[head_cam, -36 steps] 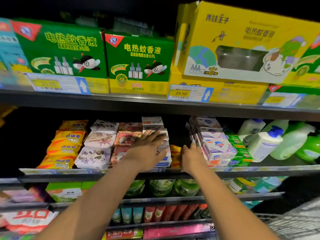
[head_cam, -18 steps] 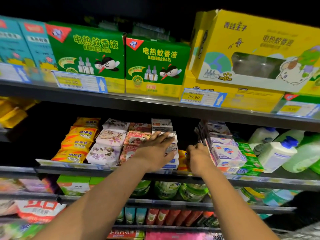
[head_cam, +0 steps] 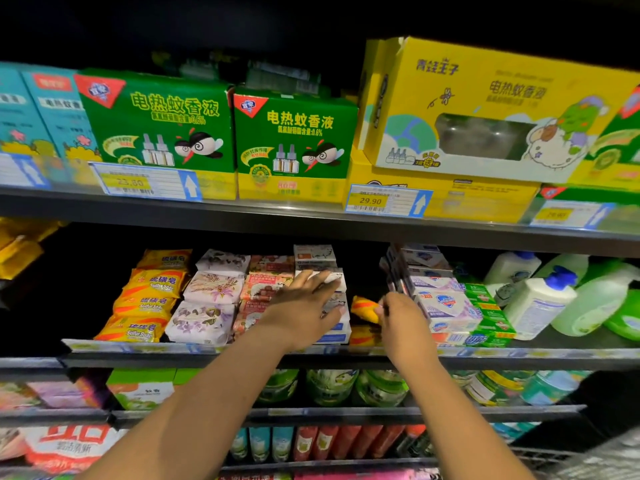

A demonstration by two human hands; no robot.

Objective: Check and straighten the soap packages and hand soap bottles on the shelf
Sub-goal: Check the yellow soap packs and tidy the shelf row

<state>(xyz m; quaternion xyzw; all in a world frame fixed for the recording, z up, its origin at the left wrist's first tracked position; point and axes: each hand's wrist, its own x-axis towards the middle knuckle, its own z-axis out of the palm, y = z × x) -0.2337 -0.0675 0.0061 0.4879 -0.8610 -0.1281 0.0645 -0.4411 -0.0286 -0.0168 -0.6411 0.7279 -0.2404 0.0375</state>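
Two hands reach into the middle shelf (head_cam: 242, 353) at the frame's centre. Nearest, the left hand (head_cam: 304, 306) lies flat with its fingers straight, pressing a stack of white soap boxes (head_cam: 336, 332). Beside it the right hand (head_cam: 403, 318) is curled, its fingertips touching a tilted orange packet (head_cam: 363, 308) just to their left; whether they grip it I cannot tell. The packet's long axis slopes down to the right, in the gap between stacks, nearer the right hand. Two orange packets show there, four yellow packets (head_cam: 152, 284) stand at left, and two white bottles (head_cam: 535, 303) lie farther right.
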